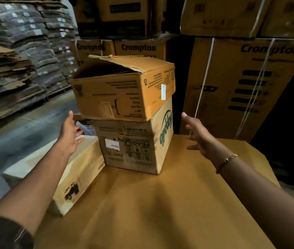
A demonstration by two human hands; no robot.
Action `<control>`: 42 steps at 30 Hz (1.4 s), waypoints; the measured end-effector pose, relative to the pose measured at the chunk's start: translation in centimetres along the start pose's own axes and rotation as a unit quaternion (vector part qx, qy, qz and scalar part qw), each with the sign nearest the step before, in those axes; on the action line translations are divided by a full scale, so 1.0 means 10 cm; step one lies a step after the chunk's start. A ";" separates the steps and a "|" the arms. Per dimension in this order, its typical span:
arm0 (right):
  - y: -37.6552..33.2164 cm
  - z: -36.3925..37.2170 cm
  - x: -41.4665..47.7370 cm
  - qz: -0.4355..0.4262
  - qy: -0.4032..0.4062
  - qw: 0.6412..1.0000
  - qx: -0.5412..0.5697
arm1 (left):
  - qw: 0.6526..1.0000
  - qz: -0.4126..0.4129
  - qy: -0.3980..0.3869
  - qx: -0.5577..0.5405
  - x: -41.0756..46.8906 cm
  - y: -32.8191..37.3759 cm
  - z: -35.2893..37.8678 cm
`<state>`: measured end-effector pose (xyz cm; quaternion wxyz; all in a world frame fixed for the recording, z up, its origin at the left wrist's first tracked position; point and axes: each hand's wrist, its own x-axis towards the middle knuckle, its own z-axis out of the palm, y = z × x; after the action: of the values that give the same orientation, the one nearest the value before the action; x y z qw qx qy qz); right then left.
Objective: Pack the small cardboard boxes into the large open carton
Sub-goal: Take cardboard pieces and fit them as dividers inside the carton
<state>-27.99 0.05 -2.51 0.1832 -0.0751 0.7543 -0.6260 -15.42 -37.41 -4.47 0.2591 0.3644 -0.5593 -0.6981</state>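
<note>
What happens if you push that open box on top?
It would probably slide or tip, since the top box sits askew, overhanging the lower box. Its sides might flex when squeezed, because its flaps are open and creased.

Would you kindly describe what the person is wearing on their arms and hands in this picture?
Neither the left hand nor the right hand wears a glove. The left arm is uncovered up to a dark sleeve with thin lighter stripes near the elbow. The right wrist carries a slim gold-coloured bracelet of small beads or links; no sleeve shows on that arm in frame.
</note>
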 end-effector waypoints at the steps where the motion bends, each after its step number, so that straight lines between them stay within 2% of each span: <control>1: -0.09 0.14 0.03 0.006 0.006 1.000 0.004 | 1.000 -0.012 -0.009 -0.013 0.16 0.05 -0.01; 5: -0.37 0.57 0.28 0.033 0.026 0.999 0.022 | 0.996 -0.056 -0.037 -0.053 0.76 0.15 -0.03; 9: -0.50 0.86 0.52 0.078 0.032 0.995 0.054 | 0.989 -0.086 -0.096 -0.068 1.18 0.12 0.01; 16: -0.60 1.20 0.78 0.124 0.032 0.990 0.061 | 0.975 -0.116 -0.172 -0.081 1.43 0.11 0.18; 20: -0.59 1.24 0.80 0.134 0.038 0.989 0.058 | 0.971 -0.116 -0.183 -0.096 1.50 0.13 0.17; 26: -0.43 1.13 0.59 0.117 0.048 0.988 0.092 | 0.969 -0.082 -0.228 -0.052 1.21 0.06 0.15; 30: -0.24 1.01 0.28 0.104 0.062 0.986 0.115 | 0.972 -0.077 -0.212 -0.058 0.89 0.00 0.03; 42: 0.34 0.32 -1.05 0.038 0.085 0.985 0.148 | 0.974 0.007 -0.222 -0.050 -0.80 -0.31 -0.16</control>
<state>-16.69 1.43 -4.36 0.1509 0.0353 0.6685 -0.7274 -9.24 -31.47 -5.93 0.1509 0.1828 -0.5701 -0.7866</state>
